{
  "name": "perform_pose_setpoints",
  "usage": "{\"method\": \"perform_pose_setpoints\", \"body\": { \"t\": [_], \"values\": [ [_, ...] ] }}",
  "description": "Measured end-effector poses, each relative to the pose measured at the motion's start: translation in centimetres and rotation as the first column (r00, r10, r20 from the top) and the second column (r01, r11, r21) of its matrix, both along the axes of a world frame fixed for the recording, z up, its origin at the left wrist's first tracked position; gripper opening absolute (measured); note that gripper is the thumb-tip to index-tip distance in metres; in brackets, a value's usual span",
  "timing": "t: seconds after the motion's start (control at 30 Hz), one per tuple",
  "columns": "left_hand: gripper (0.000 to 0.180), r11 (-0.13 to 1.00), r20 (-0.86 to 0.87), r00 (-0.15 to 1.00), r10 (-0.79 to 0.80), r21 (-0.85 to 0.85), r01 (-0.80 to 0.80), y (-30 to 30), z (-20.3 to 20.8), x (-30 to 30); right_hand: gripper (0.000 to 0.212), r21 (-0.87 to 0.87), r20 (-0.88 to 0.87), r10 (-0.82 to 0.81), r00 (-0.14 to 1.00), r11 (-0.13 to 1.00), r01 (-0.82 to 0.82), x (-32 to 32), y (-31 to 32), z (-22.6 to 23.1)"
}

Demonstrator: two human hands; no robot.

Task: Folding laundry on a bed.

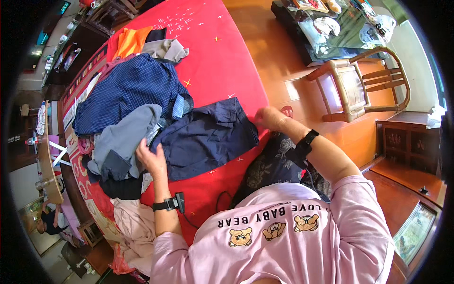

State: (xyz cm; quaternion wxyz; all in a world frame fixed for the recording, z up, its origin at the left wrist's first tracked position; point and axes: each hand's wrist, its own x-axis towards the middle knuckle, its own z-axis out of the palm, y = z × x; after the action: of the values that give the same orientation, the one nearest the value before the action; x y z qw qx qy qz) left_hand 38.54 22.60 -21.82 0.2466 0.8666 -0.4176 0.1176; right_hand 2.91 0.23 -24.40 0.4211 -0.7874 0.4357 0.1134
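Dark navy shorts [205, 139] lie spread on the red bed cover, with some creases. My left hand [152, 162] is at their left edge, palm down, thumb and fingers apart; it holds nothing that I can see. At the right edge my right hand [270, 118] has its fingers bent and closed on the rim of the shorts; the fingertips are partly hidden. Close beyond my left hand, a grey garment [125, 135] with a dark patch lies on the clothes pile. Behind it is a large dotted blue garment [135, 90].
Orange clothing [128, 43] and a beige piece [165, 49] top the far end of the pile. Pale pink cloth [132, 227] lies near left on the red bed [227, 57]. To the right stand a bamboo chair [347, 87] and a cluttered glass table. A person sits far left.
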Motion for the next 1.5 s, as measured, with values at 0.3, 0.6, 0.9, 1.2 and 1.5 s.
{"method": "perform_pose_setpoints", "body": {
  "t": [0.3,0.6,0.9,1.2,1.5],
  "values": [
    [0.061,0.639,-0.246,0.672,-0.698,0.209,0.740,-14.5,1.5,-10.6,0.035,0.068,0.056,-0.076,0.996,0.995,0.072,0.4,4.3,0.3],
    [0.021,0.490,-0.673,0.401,-0.621,0.065,0.869,-17.1,-0.6,-7.6,0.051,0.396,0.247,-0.251,0.936,0.908,0.139,0.1,6.3,1.5],
    [0.009,0.715,-0.937,0.172,-0.303,-0.105,0.691,-15.4,2.2,-5.0,0.040,0.122,0.265,0.049,0.963,0.989,-0.084,-0.3,6.7,1.7],
    [0.010,0.795,-0.946,0.149,-0.287,-0.148,0.589,-16.5,0.7,-5.3,0.027,0.362,0.344,-0.201,0.917,0.930,0.068,-1.6,6.4,2.8],
    [0.052,0.353,-0.130,0.393,-0.910,0.254,0.901,-18.9,4.1,-14.0,0.025,0.224,0.171,-0.244,0.955,0.953,0.203,-0.9,6.2,2.1]
  ]
}}
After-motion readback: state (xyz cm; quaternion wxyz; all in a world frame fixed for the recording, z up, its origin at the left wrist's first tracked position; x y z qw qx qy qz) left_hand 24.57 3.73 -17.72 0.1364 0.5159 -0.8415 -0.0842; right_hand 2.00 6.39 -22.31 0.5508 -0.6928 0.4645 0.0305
